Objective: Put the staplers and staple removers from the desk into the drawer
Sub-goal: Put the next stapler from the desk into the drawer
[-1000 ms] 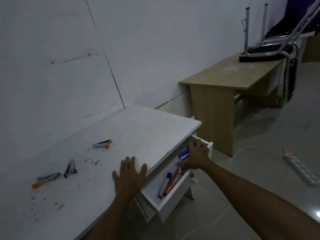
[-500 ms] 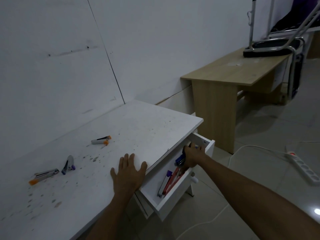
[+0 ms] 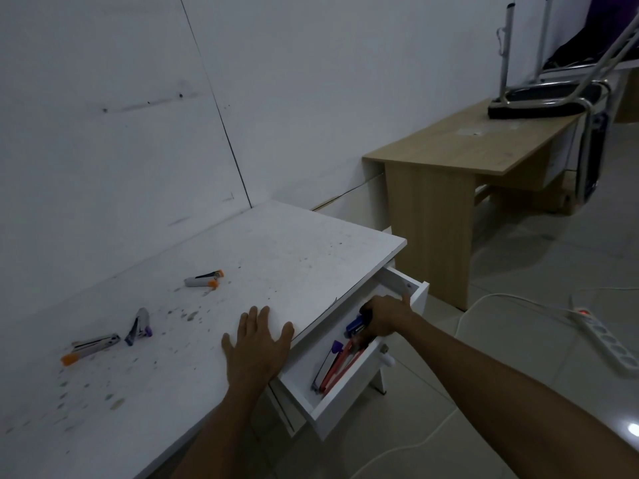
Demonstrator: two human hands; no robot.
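Head view: right hand, grip clamped on blue stapler, should lower it flat into drawer before releasing; left hand flat, fingers apart, steadies worktop.

Desk: matt white laminate, speckled. Side table beyond desk: wood-grain. Floor: glossy tile.

Left hand is lying flat, fingers spread, on the white desk while right hand is reaching into the open drawer, gripping a blue stapler; three tools are sitting on the desktop.
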